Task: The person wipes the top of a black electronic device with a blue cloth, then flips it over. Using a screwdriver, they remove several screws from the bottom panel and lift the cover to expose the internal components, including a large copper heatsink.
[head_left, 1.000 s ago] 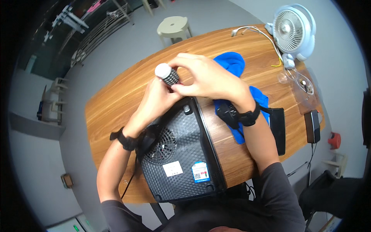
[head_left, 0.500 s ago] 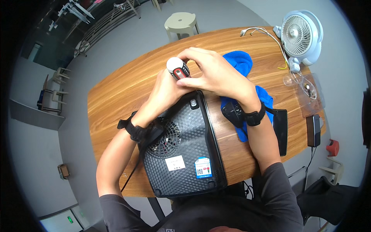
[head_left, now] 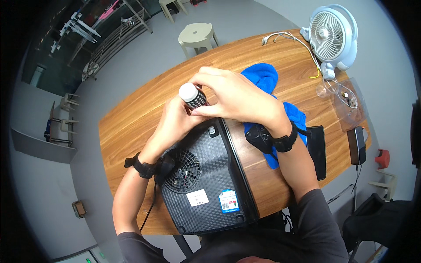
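Observation:
A screwdriver with a white-capped, black textured handle stands over the far end of an upturned black induction cooker. My right hand is closed around the handle, thumb on the near side and fingers on the far side. Lower down, my left hand closes about the screwdriver beside the cooker's far edge; its fingertips are hidden. The screwdriver's tip cannot be seen. On the cooker's underside are a round fan grille, a white label and a blue-and-white sticker.
Beside my right forearm lie a blue cloth and a black flat panel. Along the table's right side are a white fan, a clear tray with small parts and a black box. A cream stool stands beyond the table.
The handle has turned in my right hand, so its red strip no longer shows. Both hands sit slightly lower and further left in view, and the whole scene has shifted a little.

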`<state>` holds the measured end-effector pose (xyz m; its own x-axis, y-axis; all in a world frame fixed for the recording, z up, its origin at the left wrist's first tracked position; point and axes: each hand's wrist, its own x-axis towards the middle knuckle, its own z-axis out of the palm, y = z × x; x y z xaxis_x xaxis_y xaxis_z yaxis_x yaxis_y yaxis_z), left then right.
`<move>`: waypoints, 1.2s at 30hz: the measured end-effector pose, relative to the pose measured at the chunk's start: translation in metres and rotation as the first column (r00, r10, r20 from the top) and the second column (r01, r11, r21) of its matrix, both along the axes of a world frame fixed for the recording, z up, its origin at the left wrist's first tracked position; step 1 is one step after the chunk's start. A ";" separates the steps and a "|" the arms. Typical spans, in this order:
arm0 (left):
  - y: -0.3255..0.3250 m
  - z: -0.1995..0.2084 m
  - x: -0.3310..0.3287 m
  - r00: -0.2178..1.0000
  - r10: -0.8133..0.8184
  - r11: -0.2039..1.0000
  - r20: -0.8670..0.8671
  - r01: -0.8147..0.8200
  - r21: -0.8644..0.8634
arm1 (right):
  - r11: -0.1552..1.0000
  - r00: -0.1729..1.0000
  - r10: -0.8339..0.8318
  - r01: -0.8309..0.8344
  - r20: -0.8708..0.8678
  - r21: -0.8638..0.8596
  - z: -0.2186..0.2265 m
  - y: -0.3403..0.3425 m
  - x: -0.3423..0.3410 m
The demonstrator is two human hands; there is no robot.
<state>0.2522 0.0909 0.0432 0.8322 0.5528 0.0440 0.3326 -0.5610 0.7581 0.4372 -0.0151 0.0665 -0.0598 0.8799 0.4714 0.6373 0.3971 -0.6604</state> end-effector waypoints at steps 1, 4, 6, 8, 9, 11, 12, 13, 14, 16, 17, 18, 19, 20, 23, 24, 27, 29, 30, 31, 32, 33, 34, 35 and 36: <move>-0.002 0.002 0.001 1.000 0.000 1.000 0.005 -0.001 0.013 | 1.000 1.000 0.016 -0.016 -0.002 -0.010 0.001 0.000 0.001; -0.004 0.006 0.004 0.998 -0.035 0.995 0.051 0.030 0.100 | 0.999 0.997 0.044 -0.043 -0.061 0.016 -0.002 0.000 0.003; 0.003 0.007 -0.001 0.998 -0.038 0.995 0.048 0.042 -0.086 | 0.995 0.994 0.059 -0.066 -0.091 -0.081 0.003 -0.003 0.005; -0.001 0.020 -0.003 1.000 -0.014 0.975 0.016 0.017 -0.222 | 0.972 0.990 0.064 -0.090 -0.122 -0.218 0.011 -0.006 0.007; -0.001 0.019 -0.002 0.999 -0.010 0.974 0.031 0.017 -0.227 | 0.986 0.993 0.055 -0.071 -0.107 -0.153 0.009 -0.006 0.006; -0.001 0.018 -0.001 0.998 -0.004 0.971 0.062 0.019 -0.240 | 0.999 0.997 0.031 -0.033 -0.077 -0.023 0.006 -0.007 0.002; -0.002 0.017 -0.001 0.997 -0.009 0.977 0.083 0.026 -0.213 | 0.999 0.998 0.028 -0.029 -0.062 -0.021 0.005 -0.006 0.003; -0.004 0.015 0.001 0.994 -0.013 0.982 0.104 0.032 -0.187 | 0.999 0.999 0.026 -0.027 -0.046 -0.020 0.003 -0.004 0.003; -0.005 0.014 0.001 0.992 -0.017 0.986 0.125 0.038 -0.161 | 1.000 0.999 0.024 -0.025 -0.030 -0.019 0.002 -0.003 0.004; -0.008 0.018 0.003 0.992 -0.011 0.988 0.122 0.030 -0.155 | 0.999 0.999 0.040 -0.039 -0.036 0.032 0.000 -0.001 0.007; -0.009 0.019 0.003 0.993 -0.008 0.988 0.121 0.026 -0.152 | 0.997 0.998 0.048 -0.046 -0.038 0.057 -0.001 -0.001 0.008; -0.008 0.019 0.003 0.994 -0.001 0.990 0.111 0.017 -0.141 | 0.998 0.998 0.047 -0.045 -0.042 0.043 -0.001 -0.001 0.008; -0.008 0.019 0.002 0.995 0.006 0.992 0.100 0.007 -0.129 | 0.999 0.998 0.045 -0.044 -0.046 0.030 0.001 -0.001 0.007; -0.008 0.019 0.002 0.996 0.014 0.993 0.089 -0.003 -0.118 | 0.999 0.998 0.044 -0.043 -0.050 0.016 0.002 -0.001 0.007; -0.010 0.020 0.002 0.988 0.011 0.992 0.156 0.009 -0.127 | 0.998 0.998 0.042 -0.040 -0.051 0.040 0.002 -0.002 0.006; -0.010 0.020 0.002 0.989 0.017 0.992 0.149 0.001 -0.123 | 0.998 0.998 0.041 -0.039 -0.051 0.040 0.002 -0.001 0.006; -0.010 0.020 0.002 0.991 0.031 0.993 0.128 -0.016 -0.113 | 0.998 0.998 0.042 -0.040 -0.049 0.045 0.001 0.000 0.005; -0.010 0.021 0.002 0.993 0.032 0.994 0.110 -0.020 -0.106 | 0.997 0.998 0.047 -0.044 -0.049 0.057 0.000 0.000 0.006; -0.010 0.022 0.003 0.990 0.034 0.994 0.138 -0.019 -0.110 | 0.997 0.997 0.048 -0.045 -0.055 0.060 0.002 0.000 0.006; -0.011 0.023 0.003 0.986 0.037 0.993 0.165 -0.018 -0.114 | 0.997 0.997 0.048 -0.044 -0.061 0.063 0.004 0.000 0.006; -0.012 0.023 0.004 0.981 0.039 0.993 0.192 -0.017 -0.117 | 0.997 0.997 0.048 -0.044 -0.067 0.066 0.005 -0.001 0.005; -0.012 0.024 0.004 0.983 0.034 0.995 0.182 -0.015 -0.104 | 0.996 0.996 0.047 -0.041 -0.073 0.074 0.005 -0.002 0.005; -0.010 0.024 0.003 0.985 0.035 0.996 0.168 -0.019 -0.091 | 0.996 0.995 0.050 -0.043 -0.082 0.081 0.005 -0.001 0.005; -0.009 0.025 0.002 0.987 0.035 0.997 0.155 -0.023 -0.079 | 0.995 0.994 0.053 -0.045 -0.091 0.088 0.005 -0.001 0.004; -0.009 0.025 0.001 0.988 0.034 0.997 0.152 -0.023 -0.077 | 0.995 0.994 0.059 -0.050 -0.090 0.091 0.005 0.000 0.004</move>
<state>0.2536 0.0821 0.0685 0.8026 0.5828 0.1274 0.2247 -0.4931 0.8404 0.4413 -0.0153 0.0715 -0.0588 0.8309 0.5534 0.5506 0.4894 -0.6763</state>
